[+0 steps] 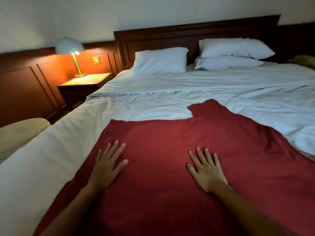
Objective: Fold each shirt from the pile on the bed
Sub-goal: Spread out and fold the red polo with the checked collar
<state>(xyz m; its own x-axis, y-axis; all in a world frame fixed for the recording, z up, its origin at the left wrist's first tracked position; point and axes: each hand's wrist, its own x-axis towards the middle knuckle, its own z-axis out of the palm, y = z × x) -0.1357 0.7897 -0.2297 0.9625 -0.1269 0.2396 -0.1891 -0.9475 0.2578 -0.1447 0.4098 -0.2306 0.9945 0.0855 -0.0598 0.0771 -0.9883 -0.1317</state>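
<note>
Items counted, by kind

One bed (51, 150) and one headboard (187, 31) are counted. One red shirt (170, 167) is seen at lower centre. Two hands are counted, the left hand (106, 167) left of centre and the right hand (207, 171) right of centre, with five fingers shown on each. Three pillows are counted: a single pillow (160, 60) at upper centre, and an upper pillow (235, 48) stacked on a lower pillow (228, 63) at upper right. One lamp (70, 46), one bedside table (85, 82) and one wall switch (96, 60) are counted at upper left. One pale cushion (18, 133) is seen at the left edge, and one olive object (305, 61), too dim to be identified, at the upper right edge.
</note>
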